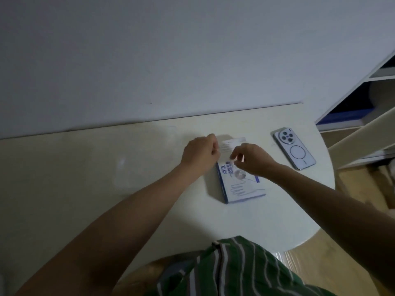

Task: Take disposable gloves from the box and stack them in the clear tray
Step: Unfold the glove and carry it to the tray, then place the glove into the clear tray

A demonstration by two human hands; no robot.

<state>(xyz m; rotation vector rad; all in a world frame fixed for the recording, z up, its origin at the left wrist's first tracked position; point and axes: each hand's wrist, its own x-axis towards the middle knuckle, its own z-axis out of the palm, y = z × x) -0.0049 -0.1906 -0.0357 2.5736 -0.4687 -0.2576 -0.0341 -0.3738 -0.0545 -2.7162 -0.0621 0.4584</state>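
My left hand (201, 153) is curled tight, gripping the edge of a pale sheet (234, 143), probably a glove, beside my knuckles. My right hand (253, 160) narrows thumb and fingers to a pinch; I cannot tell whether they hold anything. The glove box (241, 184) lies flat beneath my right fingers, likely so gloves draw out cleanly. A faint clear tray (149, 157) seems to sit left of my left fingers.

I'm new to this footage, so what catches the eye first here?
Two bare hands, the left hand and the right hand, meet with curled fingers over the far end of a blue-and-white glove box at centre; what they pinch is too dim to tell. A phone lies face down to the box's right.
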